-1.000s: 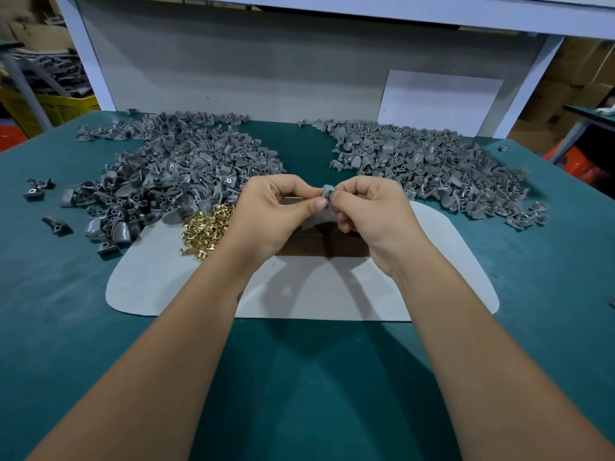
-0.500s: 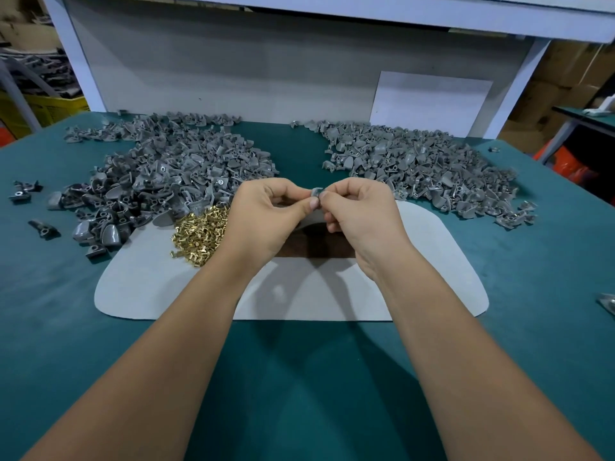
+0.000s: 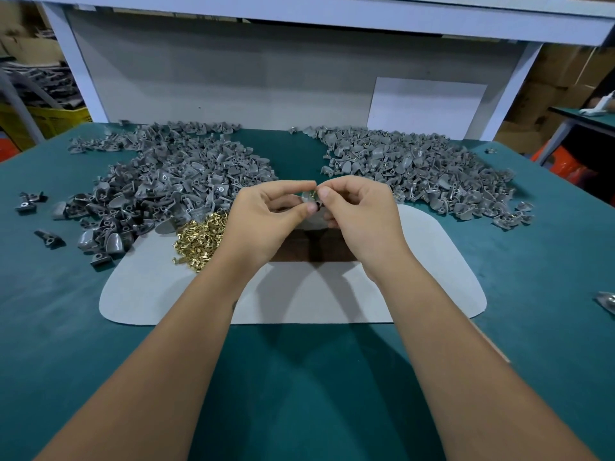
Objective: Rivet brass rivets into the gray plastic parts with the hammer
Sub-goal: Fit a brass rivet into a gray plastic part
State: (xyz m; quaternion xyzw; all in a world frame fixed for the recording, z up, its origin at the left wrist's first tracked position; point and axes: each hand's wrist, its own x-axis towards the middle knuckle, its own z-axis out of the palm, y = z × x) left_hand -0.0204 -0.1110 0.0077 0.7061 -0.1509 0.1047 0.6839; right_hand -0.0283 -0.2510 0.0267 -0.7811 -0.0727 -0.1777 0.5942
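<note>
While earlier hidden, brass rivet (image 3: 312, 194) now between fingertips (image 3: 324, 196).

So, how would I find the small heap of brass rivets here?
Start at the pale mat in the middle of the green table. At the mat's far left corner, beside the left hand, lie the brass rivets. They alone shine gold; the neighbouring gray parts are dull.

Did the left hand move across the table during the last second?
No. The left hand, pinching a gray plastic part, sits just right of the brass rivet pile, exactly as before. Only the camera view shifted.
</note>
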